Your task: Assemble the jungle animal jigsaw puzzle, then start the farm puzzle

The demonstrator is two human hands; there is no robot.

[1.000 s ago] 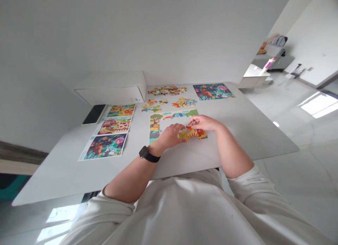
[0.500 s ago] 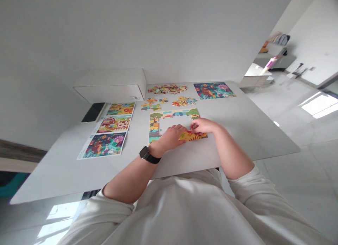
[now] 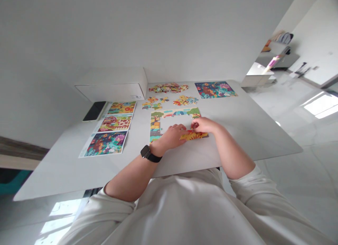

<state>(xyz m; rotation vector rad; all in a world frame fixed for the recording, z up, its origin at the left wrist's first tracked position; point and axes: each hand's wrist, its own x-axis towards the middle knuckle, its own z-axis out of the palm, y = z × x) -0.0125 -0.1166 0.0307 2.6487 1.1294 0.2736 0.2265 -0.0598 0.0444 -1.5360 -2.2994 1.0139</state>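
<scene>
Fingers (image 3: 194,127) of the right hand (image 3: 202,124) are drawn in against the thumb at the inner lower-right part of the jigsaw border (image 3: 155,126); whether a piece is pinched between them I cannot tell. The left hand (image 3: 173,136) lies across the border's lower side, palm down, its thumb apart from the other fingers, hiding part of that side. Between the two hands shows a yellow stretch with red spikes.

The border lies flat on the bench (image 3: 237,135), right in front of the person, and rings a bare middle. Trees stand in both its upper corners, with a blue shape along the top side.

Just beyond it are two small groups of pieces, a left group (image 3: 155,103) and a right group (image 3: 185,100), and behind those a larger heap (image 3: 168,87) near the wall (image 3: 185,37). To the heap's right lies a dark, colourful printed picture (image 3: 216,89).

On the left, three printed scenes (image 3: 115,122) run in a row, the nearest dark like that picture. Beside the farthest scene lies a dark-screened device (image 3: 95,111), in front of a white box (image 3: 111,92). A black watch (image 3: 150,154) circles the left wrist.
</scene>
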